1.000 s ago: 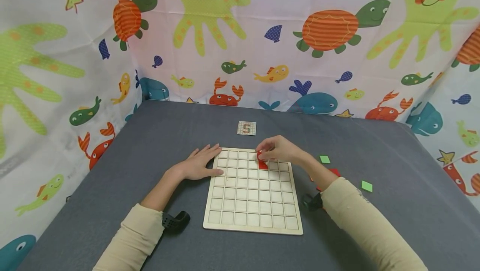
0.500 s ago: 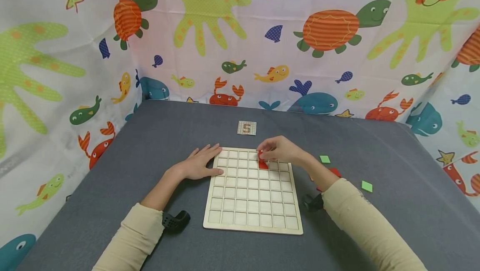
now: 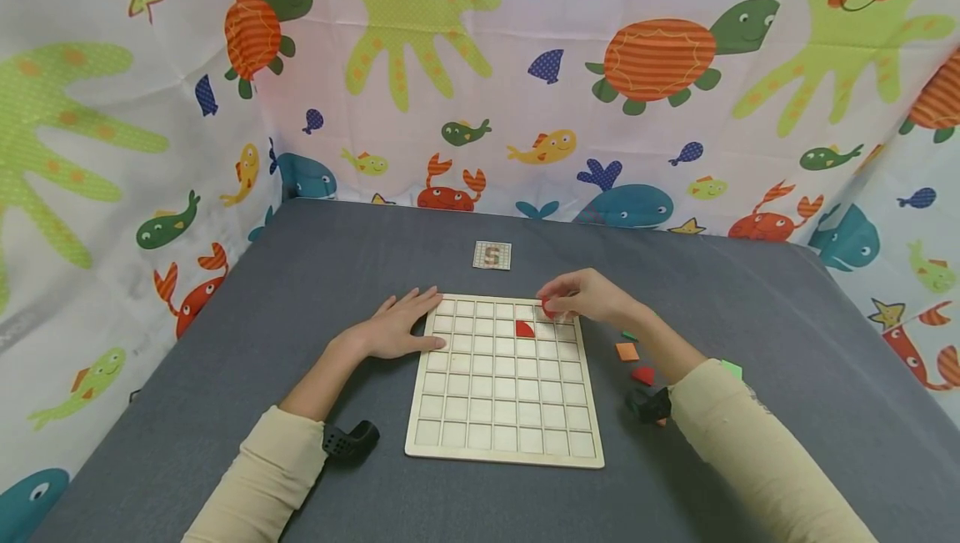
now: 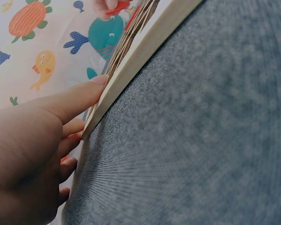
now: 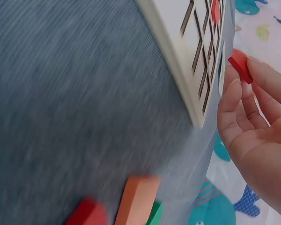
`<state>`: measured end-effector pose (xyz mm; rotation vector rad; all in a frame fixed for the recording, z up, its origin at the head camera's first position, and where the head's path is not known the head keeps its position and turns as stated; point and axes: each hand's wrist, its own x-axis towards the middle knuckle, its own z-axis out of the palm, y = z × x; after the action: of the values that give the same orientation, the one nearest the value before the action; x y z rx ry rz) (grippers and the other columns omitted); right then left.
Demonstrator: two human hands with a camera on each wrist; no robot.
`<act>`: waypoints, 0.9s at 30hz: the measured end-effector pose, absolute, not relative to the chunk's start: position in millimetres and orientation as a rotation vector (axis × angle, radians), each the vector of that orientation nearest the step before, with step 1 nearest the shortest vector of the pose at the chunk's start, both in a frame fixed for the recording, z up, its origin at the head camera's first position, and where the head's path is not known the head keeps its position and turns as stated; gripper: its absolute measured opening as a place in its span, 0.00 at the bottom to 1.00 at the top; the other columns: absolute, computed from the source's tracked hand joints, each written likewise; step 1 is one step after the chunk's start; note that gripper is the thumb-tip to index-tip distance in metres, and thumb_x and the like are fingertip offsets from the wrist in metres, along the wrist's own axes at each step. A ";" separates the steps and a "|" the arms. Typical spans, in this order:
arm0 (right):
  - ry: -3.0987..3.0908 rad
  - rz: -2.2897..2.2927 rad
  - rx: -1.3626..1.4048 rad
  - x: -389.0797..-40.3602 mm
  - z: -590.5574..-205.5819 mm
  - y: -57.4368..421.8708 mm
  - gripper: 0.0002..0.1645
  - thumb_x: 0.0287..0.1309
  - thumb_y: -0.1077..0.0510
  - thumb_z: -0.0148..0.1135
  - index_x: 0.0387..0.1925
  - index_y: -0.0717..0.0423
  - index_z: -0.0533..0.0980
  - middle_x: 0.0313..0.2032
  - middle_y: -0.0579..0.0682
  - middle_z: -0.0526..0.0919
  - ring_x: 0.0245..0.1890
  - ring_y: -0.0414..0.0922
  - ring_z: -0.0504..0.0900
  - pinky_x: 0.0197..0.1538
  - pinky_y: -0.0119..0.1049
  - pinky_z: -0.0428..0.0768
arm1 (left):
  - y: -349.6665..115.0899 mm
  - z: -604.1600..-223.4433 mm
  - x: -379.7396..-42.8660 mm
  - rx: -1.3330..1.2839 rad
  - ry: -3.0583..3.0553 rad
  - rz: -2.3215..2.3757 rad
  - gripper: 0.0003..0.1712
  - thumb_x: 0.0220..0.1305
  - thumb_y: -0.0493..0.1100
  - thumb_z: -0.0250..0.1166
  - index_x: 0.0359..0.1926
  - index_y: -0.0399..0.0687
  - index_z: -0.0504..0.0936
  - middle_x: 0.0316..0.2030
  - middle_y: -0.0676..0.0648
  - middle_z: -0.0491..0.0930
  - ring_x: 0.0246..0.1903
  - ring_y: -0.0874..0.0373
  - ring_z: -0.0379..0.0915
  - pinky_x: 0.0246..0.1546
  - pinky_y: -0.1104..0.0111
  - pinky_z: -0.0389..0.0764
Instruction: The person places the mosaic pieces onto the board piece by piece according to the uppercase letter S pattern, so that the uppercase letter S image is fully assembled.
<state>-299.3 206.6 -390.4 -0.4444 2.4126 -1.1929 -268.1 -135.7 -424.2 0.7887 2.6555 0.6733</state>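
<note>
A pale wooden grid board [image 3: 504, 393] lies on the grey table. My left hand [image 3: 393, 330] rests at its upper left corner with fingers extended; in the left wrist view the thumb [image 4: 86, 96] touches the board's edge. Over the upper right corner, my right hand [image 3: 588, 297] pinches a small red tile [image 5: 241, 68] between thumb and finger, tilted and apart from the board in the right wrist view. One red tile with a curved side [image 3: 524, 329] sits in a cell of the second row.
Behind the board lies a small pattern card [image 3: 492, 255]. Right of the board are loose pieces: an orange tile [image 3: 627, 352], a red tile [image 3: 642, 375] and green tiles, one [image 3: 731, 369] partly behind the sleeve. A printed cloth [image 3: 480, 67] hangs around the table.
My right hand has moved right with the red tile, from above the placed red piece toward the board's upper right corner. That piece now shows fully. My left hand has stayed put.
</note>
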 end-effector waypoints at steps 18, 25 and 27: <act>2.538 -1.000 -0.436 -288.6 -399.1 274.4 0.16 0.64 0.60 0.60 0.51 0.62 0.79 0.41 0.54 0.83 0.40 0.47 0.80 0.42 0.42 0.80 | -136.4 -423.4 -268.6 0.798 2.646 0.678 0.47 0.66 0.60 0.58 0.74 0.40 0.49 0.73 0.40 0.45 0.71 0.40 0.34 0.65 0.42 0.36; 2.592 -1.010 -0.489 -281.9 -396.9 287.7 0.16 0.62 0.59 0.63 0.49 0.62 0.79 0.42 0.54 0.81 0.39 0.49 0.79 0.39 0.41 0.78 | -136.1 -424.4 -268.6 0.801 2.651 0.671 0.47 0.66 0.61 0.58 0.74 0.41 0.49 0.73 0.40 0.45 0.71 0.41 0.34 0.65 0.42 0.36; 2.606 -1.020 -0.501 -278.9 -395.7 291.7 0.16 0.62 0.58 0.63 0.49 0.61 0.79 0.41 0.53 0.81 0.40 0.49 0.79 0.39 0.41 0.78 | -135.8 -423.8 -268.9 0.808 2.649 0.677 0.47 0.66 0.60 0.58 0.74 0.41 0.49 0.73 0.40 0.45 0.71 0.40 0.34 0.65 0.42 0.36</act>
<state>-278.9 291.7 -395.7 -0.5007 2.6060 -1.0197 -268.9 -135.8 -423.8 0.8075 2.6494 0.6774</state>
